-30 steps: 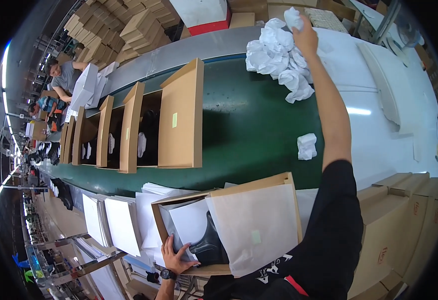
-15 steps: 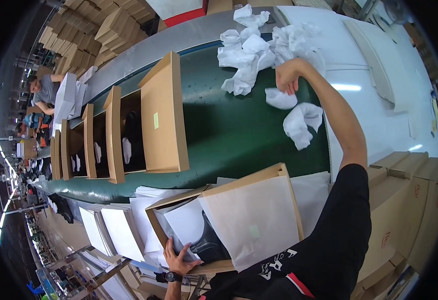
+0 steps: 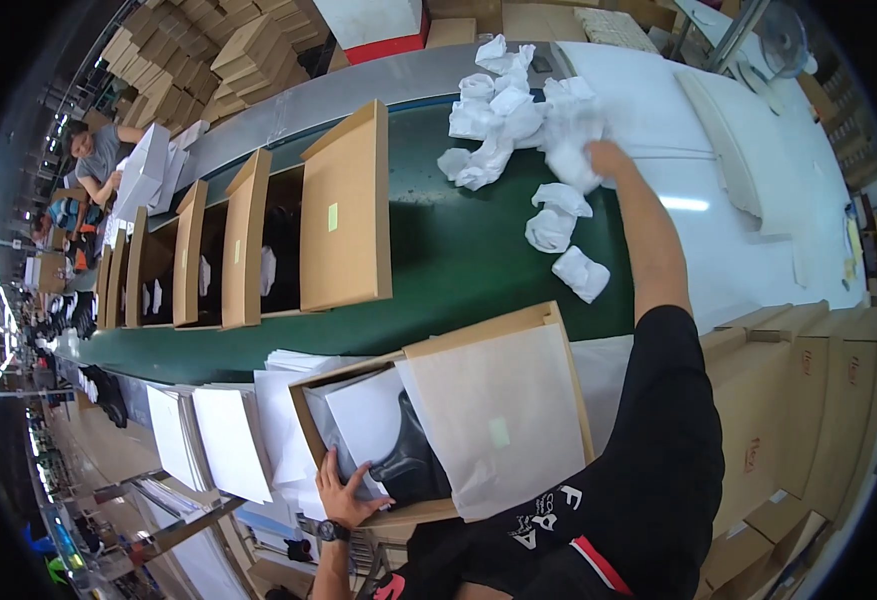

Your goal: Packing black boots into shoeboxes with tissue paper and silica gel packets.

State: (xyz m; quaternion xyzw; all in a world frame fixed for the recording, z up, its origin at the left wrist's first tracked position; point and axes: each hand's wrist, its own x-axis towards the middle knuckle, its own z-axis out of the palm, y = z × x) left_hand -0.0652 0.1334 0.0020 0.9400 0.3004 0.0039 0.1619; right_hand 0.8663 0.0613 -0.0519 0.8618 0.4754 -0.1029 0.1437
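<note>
An open cardboard box [image 3: 478, 335] stands close in front of me, with a black boot [image 3: 405, 460] and a white sheet [image 3: 363, 415] inside. Pale tissue paper [image 3: 498, 400] covers its raised flap. My left hand [image 3: 350, 494] rests with spread fingers at the box's near left corner, touching the sheet and the boot. Out over the green conveyor belt's far right side, my right hand [image 3: 608, 160] closes on a blurred wad of crumpled white paper [image 3: 570, 165]. Nearer me lie loose paper wads [image 3: 580, 273], and a larger heap of them [image 3: 498, 110] is beyond.
Several open boxes with dark footwear [image 3: 343, 210] line the green belt [image 3: 438, 230] at left. Stacks of white sheets [image 3: 230, 440] lie at near left, brown cartons [image 3: 788, 420] at right. A white table [image 3: 698, 240] adjoins the belt. Another person [image 3: 98, 150] works at far left.
My right hand has moved slightly farther out to the heap and now has a paper wad. Wads on the near side have shifted, and one more lies there. My left hand stays at the box.
</note>
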